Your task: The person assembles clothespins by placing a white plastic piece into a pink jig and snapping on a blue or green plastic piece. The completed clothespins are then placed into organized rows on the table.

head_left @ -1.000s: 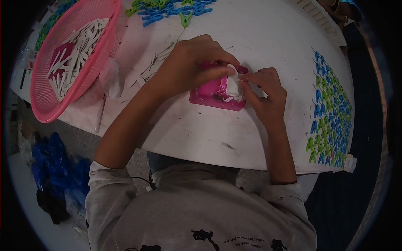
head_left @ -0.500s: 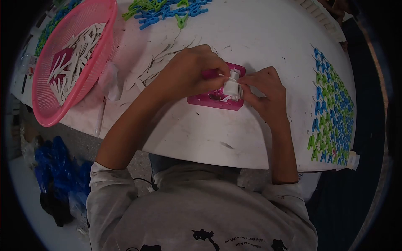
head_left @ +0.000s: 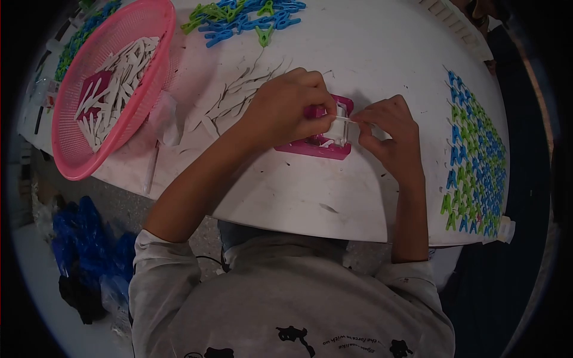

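A pink tray (head_left: 334, 151) lies on the white table, with a white roller-like piece (head_left: 339, 132) in it. Over the tray's left part, my left hand (head_left: 293, 104) is closed in a pinch on one end of a thin white strip (head_left: 344, 119). The strip runs across above the white piece. At its other end my right hand (head_left: 391, 132) pinches it just right of the tray. Part of the tray is hidden beneath my left hand. Several thin white strips (head_left: 230, 98) lie on the table left of that hand.
A pink basket (head_left: 161, 77) holding white strips stands at the left. Blue and green clips (head_left: 262, 18) lie at the back, and many more clips (head_left: 474, 161) form rows at the right. A clear bag (head_left: 166, 122) and a pen-like stick (head_left: 151, 170) are beside the basket.
My right hand has moved a little away from my left hand, and the strip now shows stretched between them. The whole view has shifted slightly.
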`<control>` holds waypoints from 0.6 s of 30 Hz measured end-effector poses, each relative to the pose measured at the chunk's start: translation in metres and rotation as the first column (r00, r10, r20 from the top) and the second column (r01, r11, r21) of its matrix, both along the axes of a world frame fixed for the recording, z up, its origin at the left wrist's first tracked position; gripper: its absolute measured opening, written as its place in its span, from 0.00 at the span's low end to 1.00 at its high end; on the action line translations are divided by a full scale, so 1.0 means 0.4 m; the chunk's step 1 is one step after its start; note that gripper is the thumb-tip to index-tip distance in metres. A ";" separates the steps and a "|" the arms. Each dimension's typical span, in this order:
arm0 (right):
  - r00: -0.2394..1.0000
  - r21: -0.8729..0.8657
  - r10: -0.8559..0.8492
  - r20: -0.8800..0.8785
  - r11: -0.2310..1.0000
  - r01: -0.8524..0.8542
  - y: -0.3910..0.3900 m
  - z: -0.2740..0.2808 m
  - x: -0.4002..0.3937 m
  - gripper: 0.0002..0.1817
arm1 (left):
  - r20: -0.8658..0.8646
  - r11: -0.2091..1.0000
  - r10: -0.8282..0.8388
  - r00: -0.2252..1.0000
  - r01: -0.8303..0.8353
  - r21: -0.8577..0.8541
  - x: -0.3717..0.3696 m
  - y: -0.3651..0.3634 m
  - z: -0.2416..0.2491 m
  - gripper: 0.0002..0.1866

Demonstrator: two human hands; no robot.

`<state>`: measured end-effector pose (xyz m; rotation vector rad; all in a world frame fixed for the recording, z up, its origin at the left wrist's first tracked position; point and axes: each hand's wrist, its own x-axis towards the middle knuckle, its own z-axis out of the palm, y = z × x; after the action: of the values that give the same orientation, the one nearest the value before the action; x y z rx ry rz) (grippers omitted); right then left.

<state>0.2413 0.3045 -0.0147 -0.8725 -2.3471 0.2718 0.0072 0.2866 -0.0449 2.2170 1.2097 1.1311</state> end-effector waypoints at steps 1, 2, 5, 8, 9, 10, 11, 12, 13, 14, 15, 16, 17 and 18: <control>1.000 -0.003 0.003 0.013 1.000 -0.003 0.000 0.010 -0.001 0.14 | -0.004 1.000 0.014 1.000 -0.014 0.025 0.002 0.001 -0.001 0.05; 1.000 0.001 0.008 0.013 1.000 -0.008 -0.001 0.022 -0.005 0.14 | -0.003 0.999 0.020 1.000 -0.020 0.029 0.003 0.002 -0.002 0.05; 1.000 -0.040 0.012 -0.022 0.999 -0.013 -0.001 0.056 -0.024 0.15 | 0.023 1.000 0.021 1.000 -0.021 -0.004 0.000 0.003 0.000 0.04; 0.998 -0.098 0.010 -0.057 0.995 -0.016 0.001 0.078 -0.047 0.18 | 0.039 0.999 0.001 0.999 0.000 -0.037 -0.004 0.004 0.001 0.05; 0.997 -0.097 0.026 -0.072 0.995 -0.033 0.004 0.083 -0.059 0.19 | 0.051 0.999 -0.004 0.999 0.006 -0.050 -0.004 0.003 0.002 0.05; 0.995 -0.094 0.043 -0.088 0.994 -0.052 0.005 0.087 -0.071 0.20 | 0.062 0.998 -0.007 0.998 0.011 -0.061 -0.006 0.003 0.002 0.05; 0.995 -0.089 0.049 -0.086 0.994 -0.056 0.006 0.087 -0.083 0.20 | 0.064 0.998 -0.003 0.998 0.006 -0.056 -0.008 0.002 0.003 0.05; 0.995 -0.101 0.056 -0.085 0.993 -0.065 0.006 0.086 -0.097 0.20 | 0.044 0.998 -0.001 0.999 0.004 -0.065 -0.011 0.001 0.004 0.06; 0.994 -0.112 0.066 -0.083 0.991 -0.075 0.008 0.084 -0.106 0.21 | 0.024 0.997 0.001 1.000 0.000 -0.074 -0.014 0.000 0.003 0.07; 0.994 -0.106 0.076 -0.083 0.991 -0.084 0.008 0.083 -0.111 0.21 | 0.025 0.998 0.011 1.000 -0.009 -0.067 -0.014 -0.001 0.002 0.07; 0.995 -0.134 0.066 -0.073 0.988 -0.075 0.005 0.082 -0.116 0.20 | 0.035 0.999 0.005 0.999 -0.004 -0.033 -0.010 -0.002 -0.002 0.08; 0.995 -0.157 0.067 -0.072 0.985 -0.078 0.005 0.080 -0.129 0.20 | 0.035 1.000 0.010 0.999 -0.010 0.006 -0.011 -0.001 -0.005 0.09; 0.993 -0.112 0.091 -0.069 0.989 -0.098 0.006 0.076 -0.133 0.20 | 0.053 1.000 0.002 0.999 -0.003 0.016 -0.007 0.002 -0.015 0.10; 0.986 -0.057 0.140 -0.088 0.988 -0.145 0.011 0.073 -0.137 0.19 | 0.048 0.999 0.020 0.999 -0.021 0.034 -0.008 0.005 -0.019 0.11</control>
<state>0.1867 0.3088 0.0143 -0.7092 -2.3367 0.4358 0.0040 0.2884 -0.0525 2.1939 1.2047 1.2146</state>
